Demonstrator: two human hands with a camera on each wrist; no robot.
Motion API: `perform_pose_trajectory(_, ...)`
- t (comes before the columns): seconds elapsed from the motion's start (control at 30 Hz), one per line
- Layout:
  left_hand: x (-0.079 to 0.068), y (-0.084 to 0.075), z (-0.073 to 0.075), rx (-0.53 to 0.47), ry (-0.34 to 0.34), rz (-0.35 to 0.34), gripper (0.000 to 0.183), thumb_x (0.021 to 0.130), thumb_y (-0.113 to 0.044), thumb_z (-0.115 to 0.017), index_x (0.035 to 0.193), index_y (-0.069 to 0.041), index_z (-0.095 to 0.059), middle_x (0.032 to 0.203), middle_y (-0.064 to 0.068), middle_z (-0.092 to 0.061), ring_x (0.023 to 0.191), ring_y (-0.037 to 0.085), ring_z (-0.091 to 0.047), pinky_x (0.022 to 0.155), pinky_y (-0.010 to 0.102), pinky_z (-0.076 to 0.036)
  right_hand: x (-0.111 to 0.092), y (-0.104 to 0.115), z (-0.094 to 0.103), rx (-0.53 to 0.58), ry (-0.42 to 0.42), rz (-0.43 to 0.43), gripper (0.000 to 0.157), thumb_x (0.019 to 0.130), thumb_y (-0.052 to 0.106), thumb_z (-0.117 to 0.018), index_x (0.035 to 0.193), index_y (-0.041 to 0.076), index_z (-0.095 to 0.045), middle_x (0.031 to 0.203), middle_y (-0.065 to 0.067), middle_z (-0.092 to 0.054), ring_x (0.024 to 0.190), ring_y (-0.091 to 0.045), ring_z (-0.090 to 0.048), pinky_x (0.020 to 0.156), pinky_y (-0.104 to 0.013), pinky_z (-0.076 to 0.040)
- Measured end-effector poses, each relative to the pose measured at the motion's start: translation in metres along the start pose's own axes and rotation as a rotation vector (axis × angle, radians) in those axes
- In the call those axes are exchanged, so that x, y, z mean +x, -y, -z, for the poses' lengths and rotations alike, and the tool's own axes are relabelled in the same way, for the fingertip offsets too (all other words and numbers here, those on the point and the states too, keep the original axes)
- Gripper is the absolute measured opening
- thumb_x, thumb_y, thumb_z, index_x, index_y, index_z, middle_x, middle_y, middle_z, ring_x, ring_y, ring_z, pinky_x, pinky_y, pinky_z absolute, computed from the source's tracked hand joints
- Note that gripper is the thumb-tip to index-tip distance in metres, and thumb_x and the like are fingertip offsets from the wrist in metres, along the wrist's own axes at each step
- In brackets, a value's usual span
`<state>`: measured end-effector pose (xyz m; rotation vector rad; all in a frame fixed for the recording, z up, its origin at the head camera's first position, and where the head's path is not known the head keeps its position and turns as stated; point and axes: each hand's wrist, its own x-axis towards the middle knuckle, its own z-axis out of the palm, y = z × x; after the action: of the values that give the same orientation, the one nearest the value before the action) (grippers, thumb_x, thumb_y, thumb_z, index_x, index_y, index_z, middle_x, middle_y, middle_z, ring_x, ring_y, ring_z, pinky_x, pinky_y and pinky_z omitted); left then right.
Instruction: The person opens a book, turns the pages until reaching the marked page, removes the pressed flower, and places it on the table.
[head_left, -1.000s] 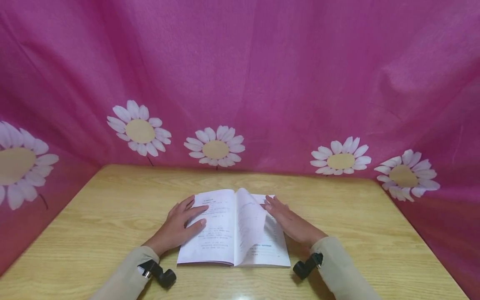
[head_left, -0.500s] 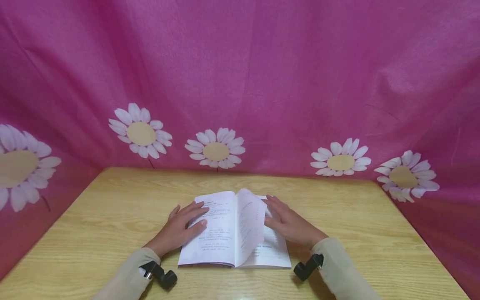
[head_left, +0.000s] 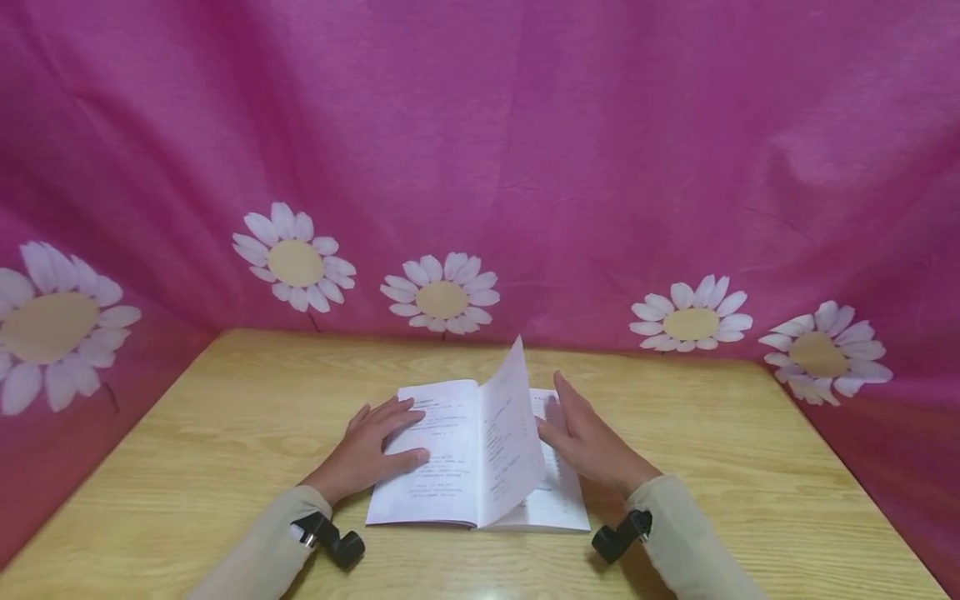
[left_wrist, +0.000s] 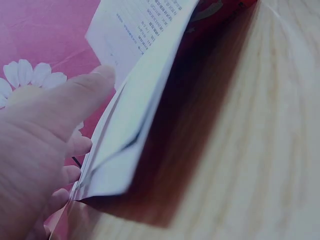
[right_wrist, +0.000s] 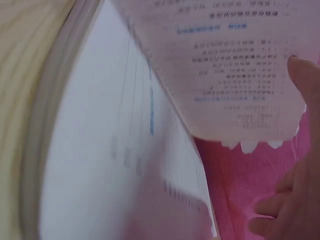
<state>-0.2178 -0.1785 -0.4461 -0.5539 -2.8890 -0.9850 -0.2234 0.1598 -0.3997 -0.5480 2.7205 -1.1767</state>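
An open white book point(head_left: 442, 475) with printed text lies in the middle of the wooden table point(head_left: 225, 417). My left hand point(head_left: 386, 442) rests flat on its left page, fingers spread; in the left wrist view the thumb point(left_wrist: 75, 100) lies along the book's edge point(left_wrist: 135, 130). One page point(head_left: 513, 425) stands nearly upright over the spine. My right hand point(head_left: 573, 425) is just right of that page, fingers straight and raised, touching its back. In the right wrist view the thumb tip point(right_wrist: 302, 80) touches the lifted page point(right_wrist: 235, 70) above the flat right page point(right_wrist: 125, 170).
Pink cloth with white daisies point(head_left: 442, 296) hangs behind the table and along both sides. A black camera mount sits on each wrist: left mount point(head_left: 337, 543), right mount point(head_left: 618, 535). Bare wood surrounds the book.
The page has risen from a low curl to nearly upright, and my right hand has lifted with it. My left hand has stayed on the left page.
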Motion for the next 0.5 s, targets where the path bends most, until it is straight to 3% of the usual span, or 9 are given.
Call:
perform_pose_trajectory(0.13, 0.001, -0.001, 0.0, 0.006, 0.008, 0.004, 0.074, 0.08, -0.064, -0.065, 0.139, -0.023, -0.053, 0.153, 0.003, -0.036, 0.146, 0.027, -0.019, 0.116, 0.052, -0.001, -0.003, 0.004, -0.003, 0.014, 0.023, 0.032, 0.081, 0.093, 0.054, -0.054, 0.155, 0.015, -0.02, 0.155, -0.007, -0.031, 0.143, -0.029, -0.027, 0.113, -0.057, -0.022)
perform_pose_trajectory(0.27, 0.001, -0.003, 0.0, -0.009, 0.004, 0.0, 0.067, 0.084, -0.06, -0.063, 0.138, -0.023, -0.054, 0.153, 0.003, -0.037, 0.146, 0.027, -0.02, 0.116, 0.053, -0.001, -0.005, 0.013, -0.008, -0.007, 0.019, 0.14, 0.05, 0.094, 0.043, -0.059, 0.135, 0.013, -0.055, 0.131, -0.003, -0.06, 0.127, -0.025, -0.05, 0.105, -0.052, -0.038)
perform_pose_trajectory(0.37, 0.0, -0.001, -0.001, -0.027, -0.011, -0.014, 0.058, 0.089, -0.055, -0.06, 0.137, -0.024, -0.055, 0.152, 0.002, -0.038, 0.145, 0.026, -0.021, 0.116, 0.053, -0.001, -0.006, 0.022, -0.012, -0.028, 0.01, 0.218, 0.031, 0.094, 0.036, -0.061, 0.116, 0.015, -0.069, 0.116, 0.003, -0.068, 0.116, -0.019, -0.058, 0.1, -0.047, -0.044)
perform_pose_trajectory(0.5, -0.002, 0.0, -0.003, -0.048, -0.036, -0.036, 0.049, 0.094, -0.048, -0.057, 0.136, -0.023, -0.056, 0.152, 0.003, -0.039, 0.145, 0.027, -0.023, 0.116, 0.053, -0.002, -0.008, 0.03, -0.02, -0.07, 0.04, 0.297, 0.033, 0.095, 0.041, -0.059, 0.113, 0.016, -0.071, 0.113, 0.004, -0.069, 0.113, -0.015, -0.06, 0.099, -0.043, -0.046)
